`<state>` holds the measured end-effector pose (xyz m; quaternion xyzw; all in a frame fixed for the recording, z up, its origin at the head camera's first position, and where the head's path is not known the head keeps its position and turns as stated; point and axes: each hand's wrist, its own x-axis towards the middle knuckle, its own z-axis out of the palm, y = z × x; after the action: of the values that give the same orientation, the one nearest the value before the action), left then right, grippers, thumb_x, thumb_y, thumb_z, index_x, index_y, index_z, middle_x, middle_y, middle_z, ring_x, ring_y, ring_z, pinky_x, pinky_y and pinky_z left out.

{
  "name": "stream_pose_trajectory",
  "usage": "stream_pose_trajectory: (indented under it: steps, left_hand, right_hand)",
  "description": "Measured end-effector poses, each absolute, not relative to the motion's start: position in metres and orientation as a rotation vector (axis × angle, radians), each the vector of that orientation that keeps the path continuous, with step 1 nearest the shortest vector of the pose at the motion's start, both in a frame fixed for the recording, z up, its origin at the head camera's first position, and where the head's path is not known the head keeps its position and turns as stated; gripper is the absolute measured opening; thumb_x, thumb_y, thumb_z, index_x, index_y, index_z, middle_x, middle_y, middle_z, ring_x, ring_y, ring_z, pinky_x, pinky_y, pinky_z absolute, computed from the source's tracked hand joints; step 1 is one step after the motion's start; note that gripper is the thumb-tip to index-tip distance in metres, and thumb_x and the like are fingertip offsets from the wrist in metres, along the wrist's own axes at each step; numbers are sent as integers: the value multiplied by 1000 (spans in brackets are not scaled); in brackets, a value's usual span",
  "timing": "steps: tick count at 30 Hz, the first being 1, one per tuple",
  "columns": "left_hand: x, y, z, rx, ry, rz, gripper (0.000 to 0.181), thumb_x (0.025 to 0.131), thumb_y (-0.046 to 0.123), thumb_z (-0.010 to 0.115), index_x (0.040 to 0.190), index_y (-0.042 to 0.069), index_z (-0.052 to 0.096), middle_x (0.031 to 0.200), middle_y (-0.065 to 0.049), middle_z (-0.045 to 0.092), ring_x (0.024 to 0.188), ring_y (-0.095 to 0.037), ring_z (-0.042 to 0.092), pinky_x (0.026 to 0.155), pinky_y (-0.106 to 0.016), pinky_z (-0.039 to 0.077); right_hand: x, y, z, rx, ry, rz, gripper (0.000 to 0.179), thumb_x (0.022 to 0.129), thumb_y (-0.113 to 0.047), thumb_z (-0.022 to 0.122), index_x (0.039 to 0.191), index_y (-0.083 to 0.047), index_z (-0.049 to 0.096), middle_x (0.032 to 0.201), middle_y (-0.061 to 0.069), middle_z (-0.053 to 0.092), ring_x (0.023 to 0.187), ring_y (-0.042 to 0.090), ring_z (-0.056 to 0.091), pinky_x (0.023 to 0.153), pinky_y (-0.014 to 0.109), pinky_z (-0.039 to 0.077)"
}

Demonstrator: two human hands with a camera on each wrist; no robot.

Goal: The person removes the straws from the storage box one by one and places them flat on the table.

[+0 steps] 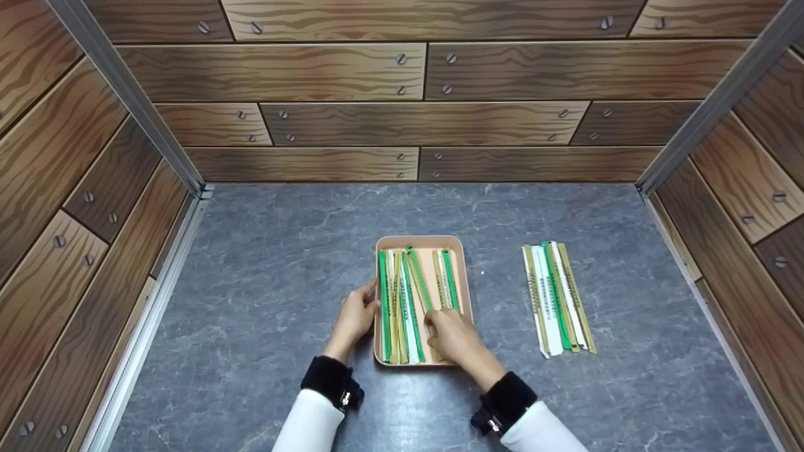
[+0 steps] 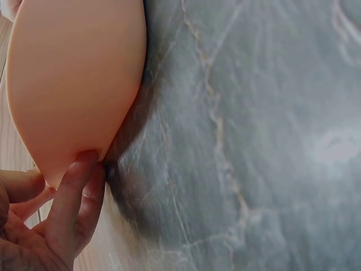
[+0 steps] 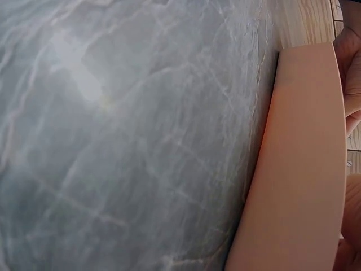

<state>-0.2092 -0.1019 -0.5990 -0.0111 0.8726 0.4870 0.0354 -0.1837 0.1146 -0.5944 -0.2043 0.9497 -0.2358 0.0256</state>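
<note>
A peach-coloured tray (image 1: 424, 242) holds several slim wrapped straws (image 1: 394, 307) in green, white and gold, lined up along its left side. A smaller group of straws (image 1: 445, 279) lies at its right side. Between them, a slanted green straw (image 1: 419, 276) leads down to my right hand (image 1: 453, 333), whose curled fingers pinch its near end over the tray. My left hand (image 1: 355, 314) holds the tray's left wall, with fingertips pressed on its outside in the left wrist view. The right wrist view shows the tray's outer side (image 3: 299, 158); what the right fingertips touch is hidden there.
Another row of green, white and gold wrapped straws (image 1: 556, 298) lies on the grey marbled tabletop (image 1: 282, 263), right of the tray. Wood-patterned panels (image 1: 414, 122) wall in the back and both sides, with metal rails (image 1: 151, 314) along the edges.
</note>
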Motion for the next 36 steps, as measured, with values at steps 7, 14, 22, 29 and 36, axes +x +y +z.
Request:
stream_pose_trajectory:
  steps: [7, 14, 22, 29, 36]
  left_hand:
    - [-209, -102, -599, -43, 2682, 1487, 51, 92, 3, 63, 142, 6, 52, 89, -9, 70, 79, -22, 65, 73, -37, 53]
    - [-209, -102, -598, -43, 2688, 1485, 51, 92, 3, 63, 142, 5, 52, 88, -10, 70, 77, -21, 64, 71, -37, 53]
    - [-209, -102, -597, -51, 2680, 1468, 52, 92, 2, 62, 143, 7, 51, 91, -11, 70, 79, -22, 65, 73, -37, 53]
    - [-209, -102, -597, -58, 2677, 1471, 52, 93, 3, 62, 143, 8, 51, 93, -13, 71, 82, -23, 66, 75, -39, 53]
    - [-209, -102, -597, -66, 2655, 1494, 52, 93, 2, 62, 143, 8, 51, 94, -13, 70, 83, -23, 65, 76, -38, 54]
  right_hand:
    - [-184, 113, -596, -634, 2962, -669, 34, 62, 6, 67, 95, -3, 67, 77, 13, 62, 66, 27, 59, 53, 36, 50]
    - [-184, 111, -596, -578, 2923, -649, 44, 62, 1, 69, 106, -4, 63, 77, 12, 60, 66, 26, 56, 52, 38, 48]
    - [-185, 115, -593, -567, 2843, -696, 47, 71, -1, 69, 118, -2, 66, 99, 18, 67, 81, 28, 63, 61, 35, 54]
    - [-185, 121, -594, -574, 2860, -779, 26, 75, -1, 66, 100, -1, 73, 91, 11, 65, 82, 26, 62, 71, 38, 55]
    - [-183, 131, -586, -554, 2914, -973, 14, 80, 1, 68, 93, -3, 75, 88, 9, 70, 77, 20, 65, 68, 34, 56]
